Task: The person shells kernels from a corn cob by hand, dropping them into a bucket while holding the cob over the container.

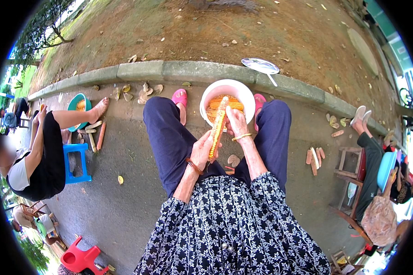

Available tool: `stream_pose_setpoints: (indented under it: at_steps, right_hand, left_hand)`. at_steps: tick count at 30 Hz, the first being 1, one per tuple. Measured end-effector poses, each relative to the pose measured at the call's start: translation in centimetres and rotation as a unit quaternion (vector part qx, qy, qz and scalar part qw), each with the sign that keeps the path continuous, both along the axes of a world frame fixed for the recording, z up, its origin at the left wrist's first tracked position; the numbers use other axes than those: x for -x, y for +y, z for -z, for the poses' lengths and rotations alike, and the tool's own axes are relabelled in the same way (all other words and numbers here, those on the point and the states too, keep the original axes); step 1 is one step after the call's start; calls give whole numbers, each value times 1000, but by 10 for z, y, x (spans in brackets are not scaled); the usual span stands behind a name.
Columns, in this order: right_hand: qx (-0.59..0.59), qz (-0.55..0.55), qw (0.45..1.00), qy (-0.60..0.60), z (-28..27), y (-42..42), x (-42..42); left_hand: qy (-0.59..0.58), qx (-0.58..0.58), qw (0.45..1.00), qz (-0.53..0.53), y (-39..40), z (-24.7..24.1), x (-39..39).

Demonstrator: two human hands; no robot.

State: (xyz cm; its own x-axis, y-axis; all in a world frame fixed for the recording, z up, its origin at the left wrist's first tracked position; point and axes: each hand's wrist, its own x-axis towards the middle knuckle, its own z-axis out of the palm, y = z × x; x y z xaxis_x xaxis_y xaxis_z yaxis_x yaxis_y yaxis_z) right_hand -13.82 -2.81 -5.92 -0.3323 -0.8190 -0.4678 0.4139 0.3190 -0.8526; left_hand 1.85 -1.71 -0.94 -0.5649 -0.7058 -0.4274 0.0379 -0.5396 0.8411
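A partly shelled ear of corn (217, 129) is held at a slant over the near rim of a white bucket (206, 99). My left hand (203, 149) grips its lower end, where yellow kernels still sit in rows. Against the upper part, where pale bare cob shows, my right hand (236, 121) presses with its thumb. Inside the bucket, between my feet, lie loose kernels and several whole ears of corn (232, 104). Some of the bucket's contents are hidden behind the ear and my right hand.
A stone kerb (141, 71) runs beyond the bucket, with a hand fan (260, 65) on it. Bare cobs (315, 160) lie on the pavement at right. At left, a person sits by a teal basin (76, 118) and a blue stool (76, 165). A red plastic chair (81, 257) stands lower left.
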Motion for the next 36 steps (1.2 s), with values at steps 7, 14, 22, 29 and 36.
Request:
stream_pose_setpoints:
  at_steps: [7,14,22,29,36]
  right_hand:
    - [12,-2,999,33,9,-1,1]
    - [-3,-2,998,-59,-1,1,0]
    - [13,-37,995,89,7,1,5]
    - [-14,-34,999,1,1,2,1]
    - [-22,-64,997,24,7,3,5]
  left_hand:
    - [-50,112,992,12,-1,14,-3]
    - [-101,183,977,-34,-2,25,-5]
    - [-219,357,907,-43,1,19,0]
    - [-247,396,884,-32,1,18,-2]
    - [-273,412,869,-23,0,16,-2]
